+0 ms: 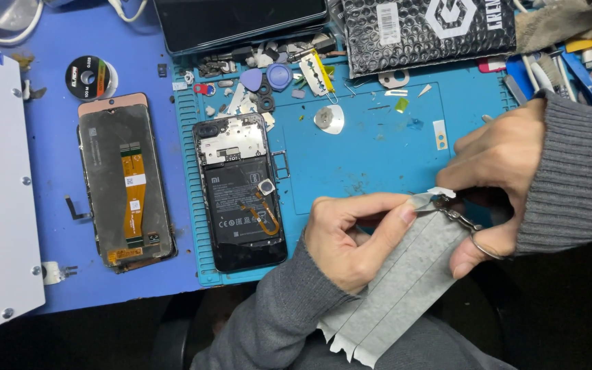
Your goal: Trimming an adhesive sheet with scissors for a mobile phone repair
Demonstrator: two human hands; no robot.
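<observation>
Head view, and the blue work mat (378,157) fills the bench, with the grey adhesive sheet (392,288) hanging off its six o'clock edge toward the lap. At nine o'clock from the hands lies the opened phone (241,192), back cover off, and farther out that way a detached screen panel (126,181). Left hand (351,236) pinches the sheet's top corner, fingers closed on it. Right hand (498,175), at three o'clock, grips small scissors (464,226), blades meeting the sheet's top edge.

Left hand (351,236) pinches with thumb and forefinger; right hand (498,171) curls closed.
</observation>
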